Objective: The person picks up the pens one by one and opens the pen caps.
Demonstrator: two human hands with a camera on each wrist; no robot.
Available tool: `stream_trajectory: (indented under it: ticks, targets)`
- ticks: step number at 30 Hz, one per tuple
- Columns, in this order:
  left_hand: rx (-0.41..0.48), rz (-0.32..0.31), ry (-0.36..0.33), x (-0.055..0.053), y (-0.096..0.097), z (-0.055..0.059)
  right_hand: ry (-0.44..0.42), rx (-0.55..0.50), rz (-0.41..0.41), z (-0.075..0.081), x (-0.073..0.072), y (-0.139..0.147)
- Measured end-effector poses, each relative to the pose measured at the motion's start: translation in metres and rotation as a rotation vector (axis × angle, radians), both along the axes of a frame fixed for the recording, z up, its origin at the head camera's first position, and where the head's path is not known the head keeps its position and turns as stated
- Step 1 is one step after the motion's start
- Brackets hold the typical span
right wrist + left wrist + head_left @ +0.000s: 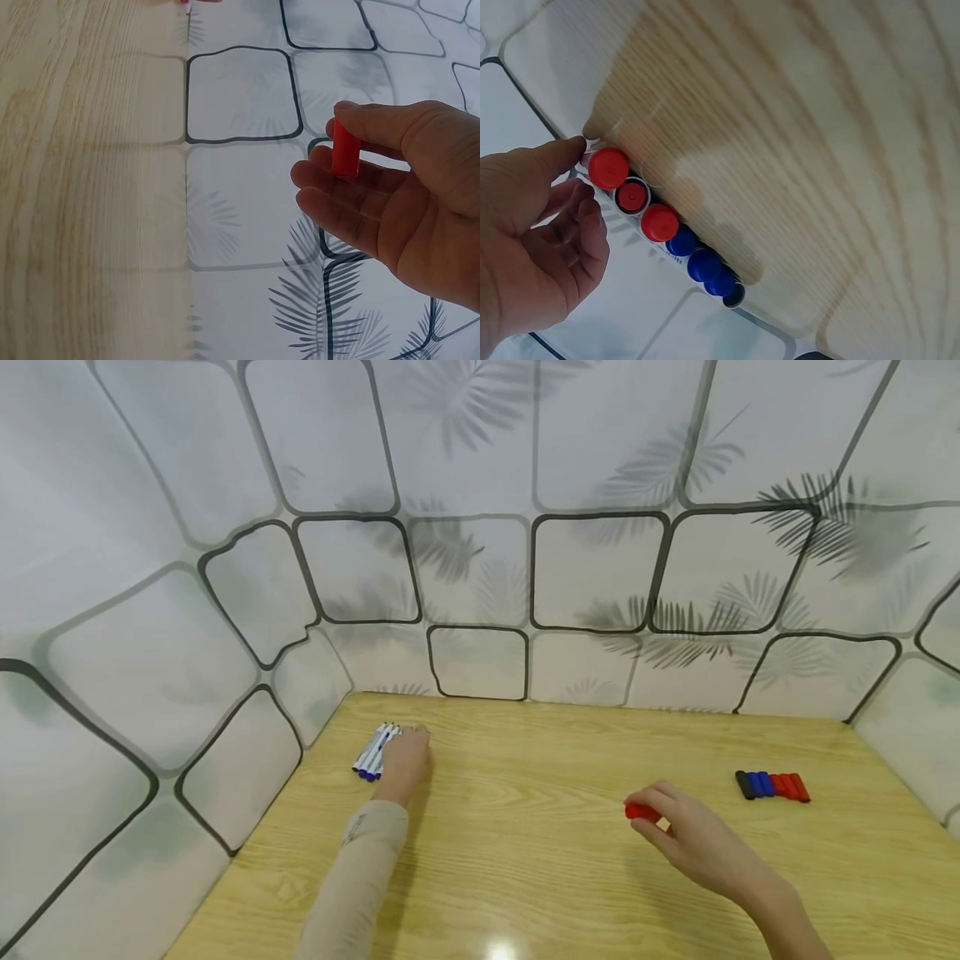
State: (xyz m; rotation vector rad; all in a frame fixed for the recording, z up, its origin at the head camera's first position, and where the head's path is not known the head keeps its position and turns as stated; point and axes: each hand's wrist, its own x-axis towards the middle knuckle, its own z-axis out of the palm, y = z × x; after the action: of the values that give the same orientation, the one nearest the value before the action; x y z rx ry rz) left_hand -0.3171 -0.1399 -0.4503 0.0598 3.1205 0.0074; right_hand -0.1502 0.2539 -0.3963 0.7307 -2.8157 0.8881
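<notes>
A row of white-bodied markers (372, 750) lies on the table at the left, with my left hand (407, 753) over its right end. In the left wrist view, the thumb and fingers of the left hand (544, 232) pinch the red-ended marker (608, 168) at the end of the row. Beside it lies a marker with a recessed red end (632, 196), then another red one, several blue ends (704, 265) and a dark one. My right hand (693, 839) holds a red marker cap (346, 148) between thumb and index finger above the table, other fingers loosely bent.
A short row of caps (772, 786), black, blue and red, lies on the table to the right, beyond the right hand. The wood-grain table (525, 810) meets patterned white walls (480, 660) at its back and sides.
</notes>
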Motion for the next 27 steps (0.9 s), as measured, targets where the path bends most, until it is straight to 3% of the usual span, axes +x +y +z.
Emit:
stream_trajectory:
  ticks: [6,13,27]
  targets:
    - [0.069,0.036,0.043,-0.002,-0.009,0.0,-0.013,-0.006,0.0,-0.001,-0.001,0.0]
    - [0.097,0.033,0.081,-0.002,-0.014,0.0,-0.024,0.002,-0.002,-0.001,-0.002,0.001]
    - [0.091,0.016,0.044,0.003,-0.012,0.005,-0.046,0.009,0.0,-0.002,-0.005,0.002]
